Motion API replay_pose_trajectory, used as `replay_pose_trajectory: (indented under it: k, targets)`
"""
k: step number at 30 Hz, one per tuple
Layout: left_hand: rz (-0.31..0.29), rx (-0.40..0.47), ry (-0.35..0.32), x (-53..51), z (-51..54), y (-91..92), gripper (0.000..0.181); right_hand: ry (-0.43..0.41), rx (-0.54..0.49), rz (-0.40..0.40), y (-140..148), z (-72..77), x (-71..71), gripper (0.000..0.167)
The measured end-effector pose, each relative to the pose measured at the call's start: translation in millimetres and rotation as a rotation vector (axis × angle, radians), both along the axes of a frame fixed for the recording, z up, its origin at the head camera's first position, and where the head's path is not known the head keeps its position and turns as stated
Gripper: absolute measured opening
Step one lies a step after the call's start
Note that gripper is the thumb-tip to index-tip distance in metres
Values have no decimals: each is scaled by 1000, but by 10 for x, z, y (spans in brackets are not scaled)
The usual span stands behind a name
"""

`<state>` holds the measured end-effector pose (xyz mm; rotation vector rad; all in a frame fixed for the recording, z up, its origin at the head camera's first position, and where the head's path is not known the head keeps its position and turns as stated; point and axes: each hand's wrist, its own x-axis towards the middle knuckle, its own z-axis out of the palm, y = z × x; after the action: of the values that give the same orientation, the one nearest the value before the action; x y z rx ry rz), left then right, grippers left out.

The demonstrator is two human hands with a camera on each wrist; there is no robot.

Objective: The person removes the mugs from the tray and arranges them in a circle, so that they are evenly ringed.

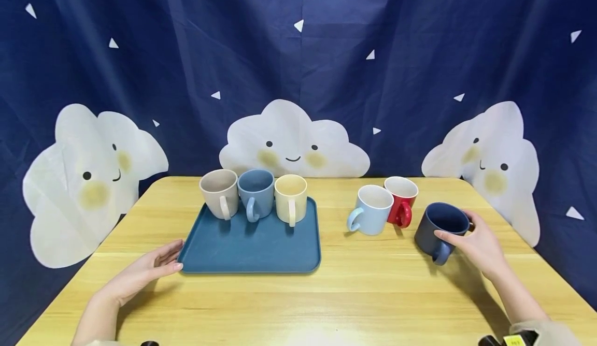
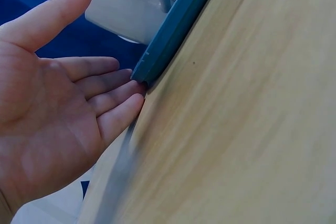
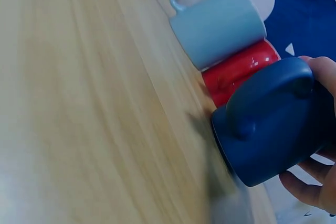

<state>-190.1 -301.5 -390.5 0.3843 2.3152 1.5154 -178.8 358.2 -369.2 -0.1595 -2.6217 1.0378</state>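
Observation:
My right hand (image 1: 480, 245) grips a dark navy mug (image 1: 431, 232) by its sides near the rim, thumb on the near side. The mug leans a little, its handle toward me; I cannot tell if its base touches the table. At the left edge of a blue tray (image 1: 252, 255), my left hand (image 1: 140, 271) has its fingertips against the rim, fingers fairly straight and palm turned to the tray. Along the tray's back stand a beige mug (image 1: 216, 198), a blue mug (image 1: 261, 201) and a cream mug (image 1: 284, 208), all upright with handles facing me.
A light blue mug (image 1: 375, 216) and a red mug (image 1: 396, 206) stand close together between the tray and the navy mug. The wooden table (image 1: 354, 294) extends toward me. Behind it hangs a dark blue curtain (image 1: 298, 66) with clouds.

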Motion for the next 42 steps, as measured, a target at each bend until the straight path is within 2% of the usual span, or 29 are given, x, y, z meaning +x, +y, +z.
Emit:
replay_pose_trajectory:
  k: [7,14,20,26,31,34,42]
  targets:
    - [2,-11,0,1,-22,-12,70,-42,-10,21,30,8,-125,89]
    - [3,-10,-10,0,-19,-2,70,-21,-39,56,67,9,-208,82]
    - [3,-11,-21,-3,-15,5,70,-45,-57,100,144,18,-246,79]
    - [9,-8,-11,9,0,4,70,-72,-75,200,222,64,-336,75]
    - [8,-12,-8,8,11,9,70,-148,-71,262,289,140,-398,75]
    - [4,-17,-11,-1,20,10,70,-169,-49,256,295,179,-404,75]
    - [-10,-22,-4,-18,22,4,70,-159,-2,232,306,217,-421,72]
